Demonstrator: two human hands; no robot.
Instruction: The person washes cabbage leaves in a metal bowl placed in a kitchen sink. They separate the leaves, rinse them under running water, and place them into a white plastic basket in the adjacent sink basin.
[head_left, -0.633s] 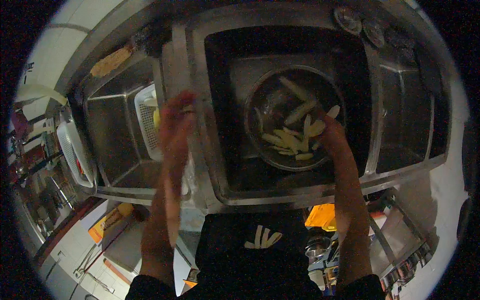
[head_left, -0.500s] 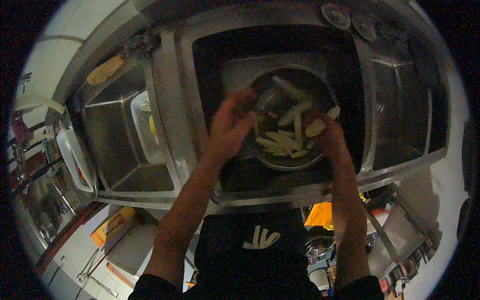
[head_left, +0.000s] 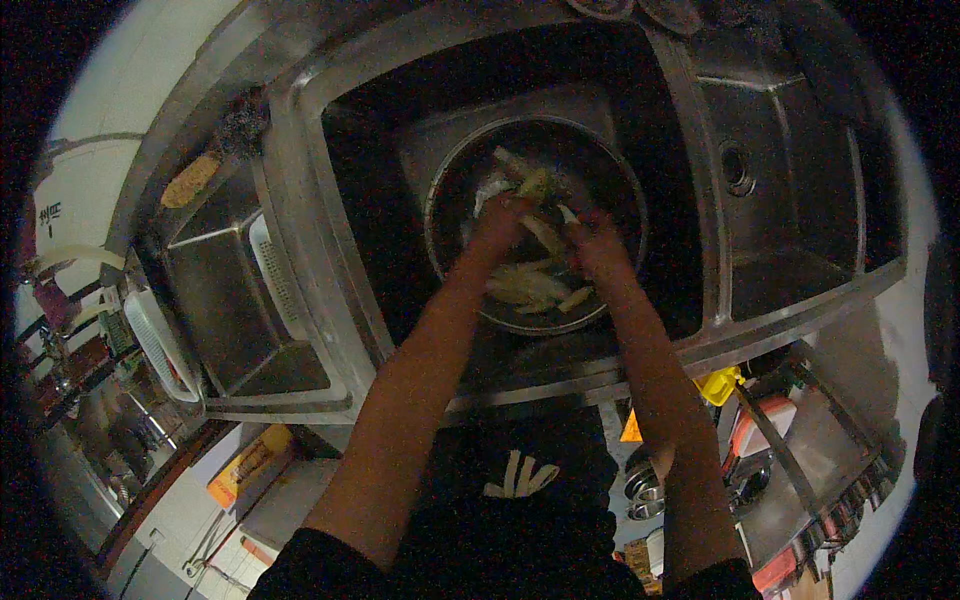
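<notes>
A wide round metal basin (head_left: 434, 232) sits in the middle sink. Long pale green-white vegetable pieces (head_left: 528, 285) lie in its near part, and more pieces (head_left: 512, 160) are towards the far side. Both hands reach into the basin. My left hand (head_left: 500, 222) is among the pieces, beside something whitish (head_left: 490, 190); its fingers are dark and blurred. With fingers curled, my right hand (head_left: 598, 243) has a small pale vegetable piece (head_left: 568, 213) at its fingertips. Dimness hides much of the basin's floor.
The left sink (head_left: 215, 290) holds a white perforated basket (head_left: 270, 265). A tan sponge-like pad (head_left: 190, 181) and a dark scrubber (head_left: 240, 125) rest behind it. Another white basket (head_left: 160, 345) stands left. The right sink has a drain (head_left: 737, 167). Metal bowls (head_left: 645, 490) are below right.
My left hand has gone forward and right, into the basin. My right hand has moved left and inward, closer to it. The view has shifted, and pieces in the basin lie differently.
</notes>
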